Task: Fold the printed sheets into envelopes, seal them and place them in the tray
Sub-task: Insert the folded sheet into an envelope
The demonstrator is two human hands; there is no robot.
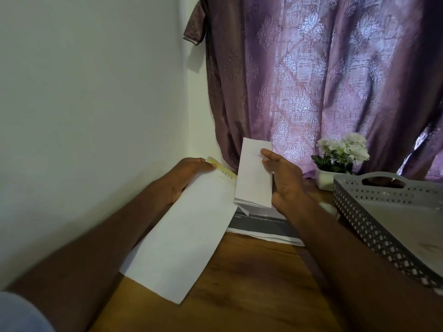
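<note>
A long white envelope slants from the frame's centre down toward the lower left, its far end with the yellowish flap strip held up by the left hand, whose fingers curl around the envelope's upper edge. Just right of it, the folded sheet stands upright in the air, pinched along its right edge by the right hand — thumb on the near face, fingers behind. The sheet's lower left corner comes close to the envelope's open end; whether they touch cannot be told.

Under both, a stack of printed sheets lies on the wooden table, with open wood in the lower centre of the frame. At right the grey perforated tray sits on the table, its floor bare where visible. Behind it is a white flower pot. A white wall closes the left side, and a purple curtain hangs behind.
</note>
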